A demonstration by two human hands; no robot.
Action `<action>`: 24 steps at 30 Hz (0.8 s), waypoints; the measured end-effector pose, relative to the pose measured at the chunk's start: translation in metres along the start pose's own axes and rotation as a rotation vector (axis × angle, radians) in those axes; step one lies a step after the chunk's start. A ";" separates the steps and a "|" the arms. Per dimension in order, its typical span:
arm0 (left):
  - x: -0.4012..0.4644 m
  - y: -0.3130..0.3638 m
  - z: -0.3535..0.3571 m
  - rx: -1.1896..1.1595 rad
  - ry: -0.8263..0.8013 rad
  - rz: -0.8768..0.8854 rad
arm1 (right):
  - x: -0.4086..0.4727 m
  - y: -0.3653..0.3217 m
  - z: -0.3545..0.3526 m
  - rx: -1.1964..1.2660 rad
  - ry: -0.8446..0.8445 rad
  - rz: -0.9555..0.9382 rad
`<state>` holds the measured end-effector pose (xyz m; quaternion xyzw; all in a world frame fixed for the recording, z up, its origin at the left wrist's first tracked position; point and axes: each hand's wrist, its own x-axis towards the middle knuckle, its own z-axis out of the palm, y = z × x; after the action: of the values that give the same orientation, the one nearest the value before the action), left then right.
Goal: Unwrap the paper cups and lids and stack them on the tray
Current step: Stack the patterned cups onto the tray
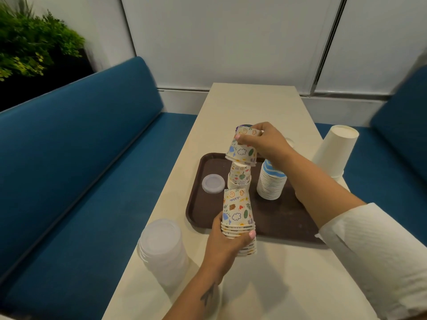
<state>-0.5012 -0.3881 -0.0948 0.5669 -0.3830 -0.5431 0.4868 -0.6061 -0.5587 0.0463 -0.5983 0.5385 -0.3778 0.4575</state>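
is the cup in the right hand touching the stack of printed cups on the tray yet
Cannot tell. In the head view the right hand holds an upside-down cup whose rim overlaps the top of the printed stack on the tray; neither contact nor a gap shows.

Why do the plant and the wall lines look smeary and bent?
In the head view, the plant and the frame's edges are motion-blurred; the wide lens bends the wall seams; the patterned cup in the right hand stays fairly sharp.

No legible text, only doodle prints on cups (238,211)
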 end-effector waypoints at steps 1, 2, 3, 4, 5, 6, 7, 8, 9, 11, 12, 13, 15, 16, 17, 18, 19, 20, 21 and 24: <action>0.001 0.000 -0.001 -0.001 0.004 -0.005 | 0.003 -0.001 0.001 -0.018 0.031 -0.013; 0.001 -0.001 -0.002 -0.004 0.006 -0.007 | 0.005 -0.001 0.002 -0.036 0.058 -0.022; 0.002 -0.001 -0.002 -0.008 0.007 -0.009 | 0.007 0.000 0.004 -0.052 0.078 -0.032; 0.003 -0.001 -0.003 -0.012 0.008 -0.009 | 0.010 0.002 0.006 -0.071 0.092 -0.043; 0.004 -0.002 -0.004 -0.017 0.009 -0.010 | 0.012 0.004 0.008 -0.095 0.104 -0.055; 0.005 -0.003 -0.005 -0.025 0.010 -0.013 | 0.014 0.006 0.010 -0.119 0.117 -0.067; 0.006 -0.003 -0.006 -0.032 0.012 -0.016 | 0.016 0.009 0.012 -0.142 0.129 -0.078; 0.007 -0.004 -0.007 -0.036 0.015 -0.017 | 0.018 0.012 0.014 -0.165 0.136 -0.086; 0.007 -0.005 -0.007 -0.036 0.019 -0.018 | 0.019 0.014 0.016 -0.188 0.140 -0.093; 0.008 -0.006 -0.008 -0.036 0.027 -0.020 | 0.022 0.018 0.021 -0.232 0.149 -0.111; 0.009 -0.006 -0.009 -0.039 0.031 -0.020 | 0.024 0.020 0.023 -0.255 0.152 -0.121; 0.010 -0.007 -0.009 -0.039 0.035 -0.020 | 0.026 0.022 0.024 -0.278 0.150 -0.127; 0.011 -0.008 -0.010 -0.040 0.036 -0.018 | 0.028 0.027 0.028 -0.322 0.122 -0.119; 0.012 -0.009 -0.010 -0.041 0.037 -0.018 | 0.029 0.030 0.030 -0.343 0.097 -0.108; 0.013 -0.009 -0.010 -0.041 0.041 -0.020 | 0.030 0.033 0.032 -0.367 0.070 -0.095; 0.014 -0.009 -0.010 -0.042 0.045 -0.021 | 0.031 0.038 0.034 -0.396 0.044 -0.082; 0.015 -0.009 -0.010 -0.041 0.048 -0.022 | 0.032 0.042 0.035 -0.428 0.024 -0.070; 0.015 -0.009 -0.009 -0.038 0.052 -0.021 | 0.033 0.046 0.036 -0.459 0.009 -0.057; 0.016 -0.008 -0.009 -0.034 0.055 -0.018 | 0.033 0.049 0.037 -0.488 -0.005 -0.041; 0.017 -0.008 -0.009 -0.031 0.061 -0.012 | 0.036 0.059 0.039 -0.614 -0.050 0.004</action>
<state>-0.4907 -0.4012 -0.1076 0.5778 -0.3561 -0.5342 0.5039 -0.5824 -0.5886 -0.0231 -0.7165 0.6174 -0.1817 0.2690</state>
